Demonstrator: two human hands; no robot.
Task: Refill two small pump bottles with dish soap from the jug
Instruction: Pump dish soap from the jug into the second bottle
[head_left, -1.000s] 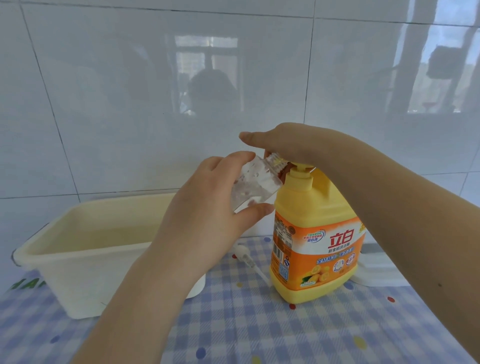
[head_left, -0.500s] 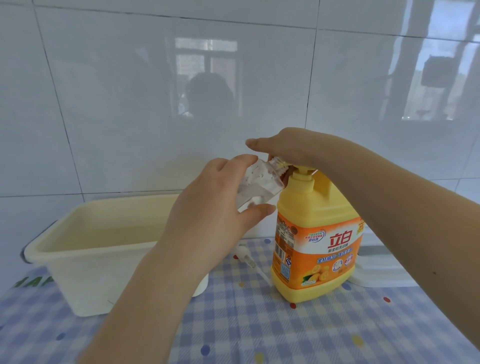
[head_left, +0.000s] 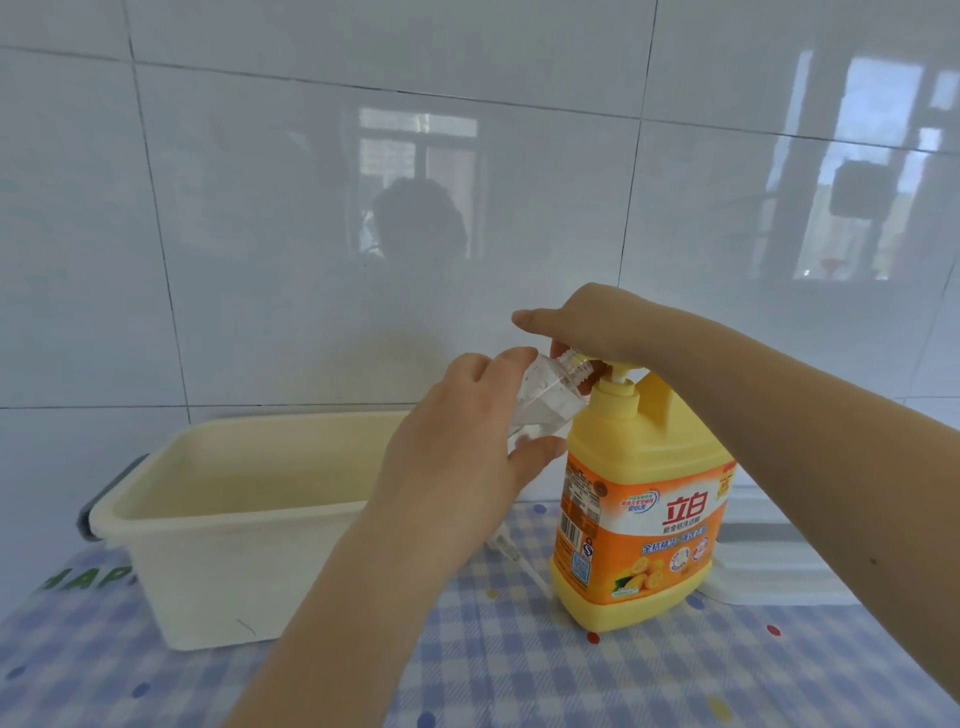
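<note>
On the blue-and-white checked, dot-printed tablecloth (head_left: 519, 670) covering the counter, a person's left hand (head_left: 457, 457) is wrapped around a small clear plastic bottle (head_left: 540, 405), tilted so its threaded neck points up and right toward the spout of a yellow plastic dish-soap jug with an orange label (head_left: 641, 499). Most of the bottle's body is hidden behind the fingers; any soap level inside cannot be made out. The jug stands upright toward the counter's right side. The right hand (head_left: 587, 325) rests on the jug's pump head, palm down, covering the top; how its fingers close underneath cannot be told. A white pump tube (head_left: 517, 553) lies on the cloth just left of the jug's base, partly hidden by the left wrist. A cream rectangular plastic tub (head_left: 234, 525) sits toward the left edge. Behind the right forearm, a white flat object (head_left: 769, 566) is largely blocked. Glossy white wall tiles (head_left: 311, 208) rise behind.
</note>
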